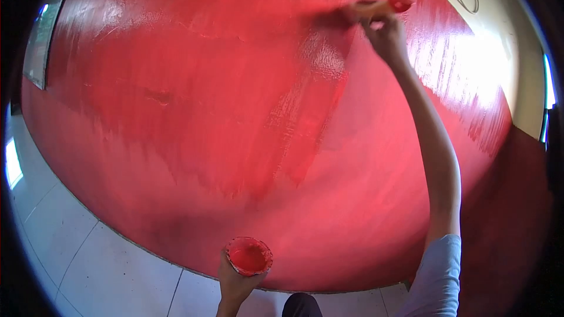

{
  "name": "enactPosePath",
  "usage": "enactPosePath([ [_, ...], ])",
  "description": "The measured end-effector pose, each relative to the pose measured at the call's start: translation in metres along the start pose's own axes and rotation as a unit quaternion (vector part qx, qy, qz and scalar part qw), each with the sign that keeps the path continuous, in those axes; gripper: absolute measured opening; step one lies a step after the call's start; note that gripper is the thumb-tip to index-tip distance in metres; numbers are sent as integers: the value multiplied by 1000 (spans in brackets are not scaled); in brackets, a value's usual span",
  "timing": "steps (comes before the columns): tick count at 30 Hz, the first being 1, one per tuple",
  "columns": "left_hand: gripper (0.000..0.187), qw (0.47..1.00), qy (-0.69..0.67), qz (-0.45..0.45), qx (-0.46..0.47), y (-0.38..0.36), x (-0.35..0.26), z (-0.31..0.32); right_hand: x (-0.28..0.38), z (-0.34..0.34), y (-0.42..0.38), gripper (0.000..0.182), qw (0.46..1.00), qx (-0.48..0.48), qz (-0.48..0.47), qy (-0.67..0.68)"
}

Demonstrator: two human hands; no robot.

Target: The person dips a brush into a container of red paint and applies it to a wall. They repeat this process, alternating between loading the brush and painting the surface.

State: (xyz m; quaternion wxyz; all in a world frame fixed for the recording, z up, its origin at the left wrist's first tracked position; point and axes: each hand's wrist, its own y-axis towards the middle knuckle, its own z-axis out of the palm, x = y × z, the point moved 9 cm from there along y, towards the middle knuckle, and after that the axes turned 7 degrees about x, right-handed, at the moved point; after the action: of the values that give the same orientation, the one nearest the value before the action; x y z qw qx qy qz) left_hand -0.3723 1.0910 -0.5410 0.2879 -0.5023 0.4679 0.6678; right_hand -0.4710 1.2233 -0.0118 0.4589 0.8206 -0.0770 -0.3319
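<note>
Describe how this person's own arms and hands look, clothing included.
The right arm has a pale grey-blue, creased sleeve and is bare below it. The right hand and left hand wear no gloves. No left sleeve shows.

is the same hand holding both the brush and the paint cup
No, the right hand grips the brush up by the red wall, while the left hand holds the paint cup down low.

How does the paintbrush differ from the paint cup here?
The paintbrush is held high in the right hand; the paint cup is low in the left hand. The paintbrush looks long, the paint cup round-mouthed. The paintbrush is blurred, the paint cup sharper. Both show red.
</note>
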Motion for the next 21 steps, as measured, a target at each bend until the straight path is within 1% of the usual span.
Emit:
enactPosePath([
  [1,85,1000,-3,5,4,1,4,1,25,-17,10,17,996,-77,-23,-41],
  [4,85,1000,2,10,15,2,4,1,57,16,-12,18,993,-2,-114,-35],
  [6,87,1000,7,2,26,3,0,0,94,59,-64,19,963,188,-183,-68],
  [7,89,999,10,-8,33,4,-2,1,104,58,-72,19,967,212,-142,2],
  [9,91,999,12,-22,32,6,1,2,117,58,-76,21,954,256,-63,143],
  [11,91,999,18,-32,27,6,8,1,62,55,-39,19,969,197,-74,130],
  [12,89,999,14,-19,26,6,7,2,39,42,-17,17,988,151,18,35],
  [13,87,1000,10,-5,25,6,7,2,24,26,4,17,998,61,-16,2],
  [14,85,1000,6,10,22,6,6,2,27,9,16,19,999,2,24,-36],
  [15,87,1000,12,3,26,6,7,3,17,2,28,19,996,-63,21,-55],
  [16,89,999,17,-4,29,5,8,3,14,11,22,18,998,-37,-11,-57],
  [18,91,999,23,-16,37,5,7,3,61,23,-2,18,995,15,-77,-63],
  [20,90,998,21,-29,45,4,3,2,94,54,-48,18,971,160,-176,-15],
  [21,90,999,17,-25,44,3,2,1,104,57,-58,19,969,210,-124,40],
])
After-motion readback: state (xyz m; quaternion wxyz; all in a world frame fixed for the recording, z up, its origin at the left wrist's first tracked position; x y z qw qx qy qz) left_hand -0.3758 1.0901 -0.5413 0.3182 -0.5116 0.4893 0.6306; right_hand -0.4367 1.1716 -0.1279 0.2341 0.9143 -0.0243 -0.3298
